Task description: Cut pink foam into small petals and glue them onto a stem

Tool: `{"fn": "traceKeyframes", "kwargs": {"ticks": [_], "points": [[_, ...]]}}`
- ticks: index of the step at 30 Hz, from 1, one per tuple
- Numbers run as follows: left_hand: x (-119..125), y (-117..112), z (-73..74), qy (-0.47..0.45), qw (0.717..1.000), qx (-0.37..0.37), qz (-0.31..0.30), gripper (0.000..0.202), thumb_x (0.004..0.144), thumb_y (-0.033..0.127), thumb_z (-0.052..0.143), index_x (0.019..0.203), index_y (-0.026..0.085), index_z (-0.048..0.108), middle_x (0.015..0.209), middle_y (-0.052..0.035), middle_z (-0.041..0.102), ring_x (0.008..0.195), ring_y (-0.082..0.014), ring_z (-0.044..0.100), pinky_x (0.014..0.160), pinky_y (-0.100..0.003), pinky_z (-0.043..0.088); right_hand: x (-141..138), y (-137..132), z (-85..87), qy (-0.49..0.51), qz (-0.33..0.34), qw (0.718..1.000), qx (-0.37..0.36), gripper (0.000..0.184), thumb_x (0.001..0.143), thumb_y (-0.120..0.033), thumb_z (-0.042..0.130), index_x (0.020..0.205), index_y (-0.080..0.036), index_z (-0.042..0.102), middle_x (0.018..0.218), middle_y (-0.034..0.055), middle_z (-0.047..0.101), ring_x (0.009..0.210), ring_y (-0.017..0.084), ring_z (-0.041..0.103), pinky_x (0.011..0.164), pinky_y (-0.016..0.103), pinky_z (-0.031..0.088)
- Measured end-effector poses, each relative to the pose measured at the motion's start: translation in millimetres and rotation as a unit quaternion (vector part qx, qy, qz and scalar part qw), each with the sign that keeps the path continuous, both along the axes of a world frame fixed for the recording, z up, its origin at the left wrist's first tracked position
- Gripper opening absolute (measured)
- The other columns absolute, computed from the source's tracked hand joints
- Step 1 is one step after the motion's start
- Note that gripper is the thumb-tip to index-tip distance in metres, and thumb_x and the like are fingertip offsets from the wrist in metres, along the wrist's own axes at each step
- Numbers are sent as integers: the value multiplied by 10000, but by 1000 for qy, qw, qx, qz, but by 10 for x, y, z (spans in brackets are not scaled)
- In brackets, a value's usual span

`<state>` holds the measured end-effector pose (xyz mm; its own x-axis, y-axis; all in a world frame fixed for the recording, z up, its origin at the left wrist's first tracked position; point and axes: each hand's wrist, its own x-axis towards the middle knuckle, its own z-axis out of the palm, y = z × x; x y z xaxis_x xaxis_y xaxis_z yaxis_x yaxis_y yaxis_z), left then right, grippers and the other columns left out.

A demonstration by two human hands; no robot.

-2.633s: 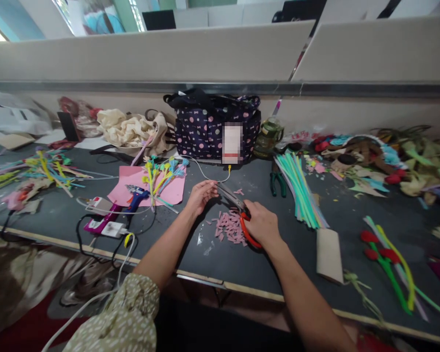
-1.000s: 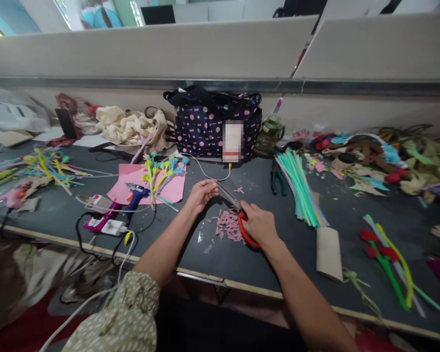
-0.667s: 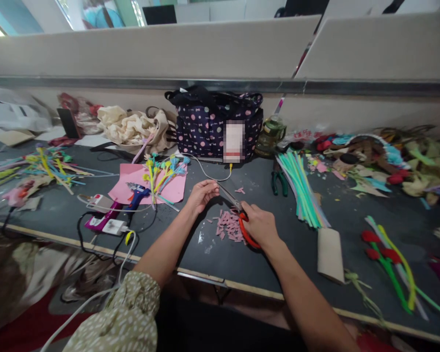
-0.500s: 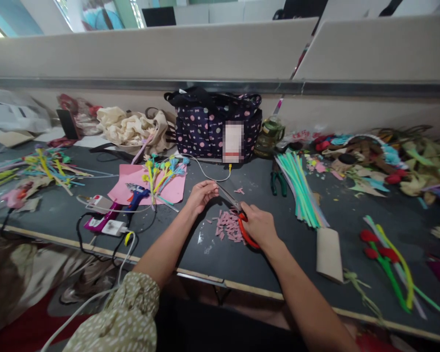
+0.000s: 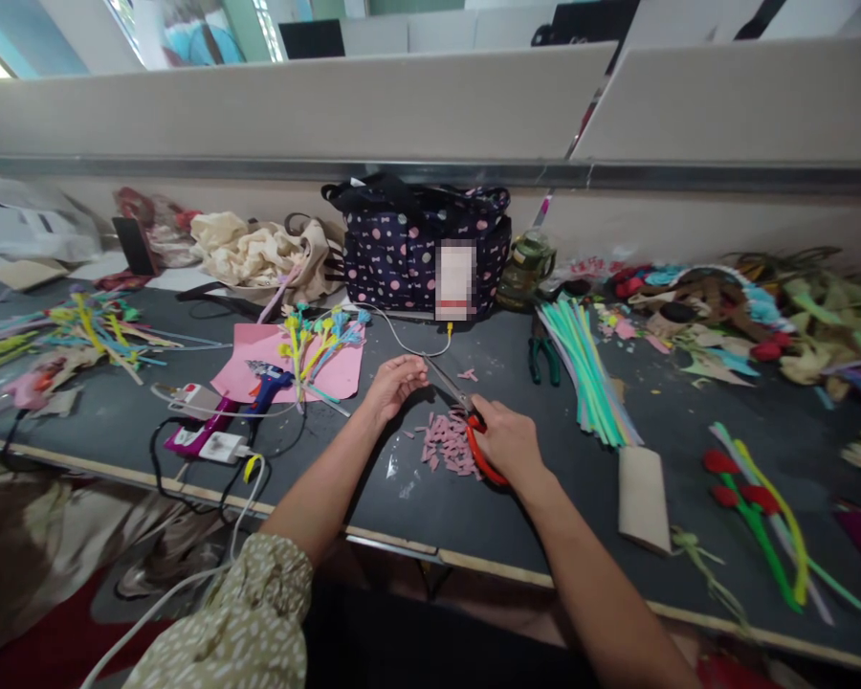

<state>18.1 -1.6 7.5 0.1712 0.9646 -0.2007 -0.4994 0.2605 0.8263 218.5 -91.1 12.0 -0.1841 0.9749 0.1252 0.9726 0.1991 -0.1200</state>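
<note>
My right hand (image 5: 503, 440) grips a pair of scissors (image 5: 476, 448) by the red-orange handles. The blades slant up and left, their tips close to my left hand (image 5: 400, 383). That hand is closed in a pinch at the blade tips; whatever its fingertips hold is too small or hidden to name. Below the blades, on the dark tabletop, lies a heap of small pink cut pieces (image 5: 445, 443). A couple of similar pink pieces (image 5: 468, 374) lie apart, just beyond the scissors.
Left of my arms are a pink sheet (image 5: 248, 335) with pipe-cleaner flowers, a blue glue gun (image 5: 267, 385) and cables. Behind stands a patterned bag (image 5: 394, 258). To the right are green-handled pliers (image 5: 543, 356), pipe cleaners (image 5: 581, 368), a beige block (image 5: 644, 500) and red flowers (image 5: 723, 461).
Almost nothing differs. Both hands and the scissors hold about the same place, and the whole view has shifted very slightly.
</note>
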Motion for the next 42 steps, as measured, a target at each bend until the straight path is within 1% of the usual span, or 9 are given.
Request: {"fn": "traceKeyframes", "kwargs": {"ticks": [4,10,12,15,17,25,28,37,42], "points": [[-1,-12,12,-9,1000,2,2,234,590,148,780,769,108,634,680,-11,648,551,-77,585,628,-244,539,25,-7,34,32,-13,999,27,418,886,-294,447,1299,-250,494,926,34,659,791,178,620,643,264,371],[-24,7,-26,-2,1000,2,8,282,617,171,790,862,117,660,749,-16,671,584,-74,610,647,-226,543,88,-8,53,84,8,994,64,522,859,-184,431,1381,-182,403,983,62,647,898,181,594,731,253,400],[-28,14,-32,0,1000,5,6,304,628,171,785,905,120,670,758,-16,673,589,-70,611,654,-219,545,97,-1,39,100,5,992,81,483,864,-199,433,1346,-181,442,995,63,645,903,183,592,729,254,399],[-28,17,-33,-1,1000,4,6,322,634,163,779,936,117,678,749,-12,669,588,-67,609,661,-214,547,98,7,16,106,-25,990,85,382,885,-312,454,1241,-201,537,942,51,653,819,180,600,672,261,386],[-27,16,-31,0,1000,1,10,311,631,159,777,923,116,679,733,-8,663,587,-69,609,659,-214,545,93,7,8,99,-34,991,78,369,882,-371,469,1198,-210,570,899,43,654,775,179,598,643,264,370],[-31,25,-32,-4,1000,13,9,226,625,186,772,797,129,637,746,-22,673,638,-109,640,678,-251,550,50,-2,23,56,-4,997,45,405,832,-318,504,1219,-219,568,928,37,662,837,182,597,641,262,350],[-32,25,-28,0,1000,19,7,226,623,191,770,789,119,634,754,-37,680,640,-115,644,672,-252,549,47,9,20,42,-4,998,37,426,834,-324,496,1241,-212,555,967,50,664,856,184,597,646,261,355],[-30,11,-10,13,1000,15,-10,211,608,172,748,780,100,649,572,-5,617,534,-98,595,613,-248,540,74,27,-2,26,13,999,30,447,843,-368,499,1265,-229,543,976,44,663,875,183,602,656,254,367],[-57,16,-11,38,999,11,-20,223,594,176,749,771,101,638,627,-33,651,568,-122,626,611,-266,546,76,30,5,3,10,1000,14,446,851,-381,489,1273,-246,538,976,43,668,817,183,611,630,261,357]]}}
